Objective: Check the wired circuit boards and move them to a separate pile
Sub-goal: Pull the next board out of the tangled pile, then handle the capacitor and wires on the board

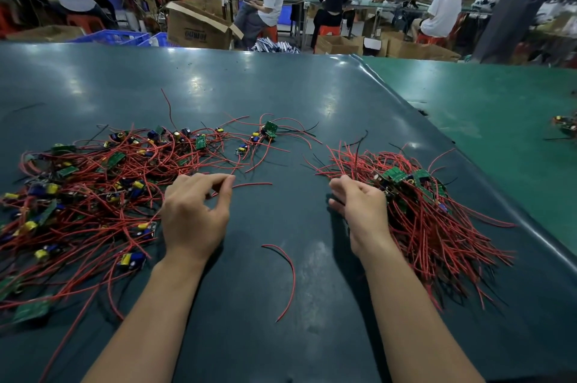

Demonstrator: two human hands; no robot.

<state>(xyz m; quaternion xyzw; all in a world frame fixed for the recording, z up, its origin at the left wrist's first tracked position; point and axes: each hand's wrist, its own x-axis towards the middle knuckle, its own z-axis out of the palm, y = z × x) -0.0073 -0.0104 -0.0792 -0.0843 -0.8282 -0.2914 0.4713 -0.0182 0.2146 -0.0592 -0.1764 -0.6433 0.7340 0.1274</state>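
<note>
Both hands are down on the dark mat [281, 86] that covers the tabletop, with 2 heaps of wired circuit boards either side of them; the left hand [193, 214] sits at the inner edge of the big loose heap [93, 192], which sprawls across the left side of the mat out to its left edge, green boards with blue and yellow parts tangled in red wire; that hand's fingers are curled, forefinger and thumb drawn together at a red lead [249, 184] that runs off to the right, though whether they actually pinch it I cannot tell; over to the right hand [362, 211], which lies against the left flank of the tidier pile [431, 211] near the mat's right edge, fingers curled loosely at the wires there, and whether it has hold of any I cannot tell; that pile has its green boards bunched at the top and its red leads fanning toward the near edge; 1 stray red wire [288, 276] lies curved on the bare mat between the 2 forearms; beyond the far edge, people sit at benches among cardboard boxes [196, 26]
</note>
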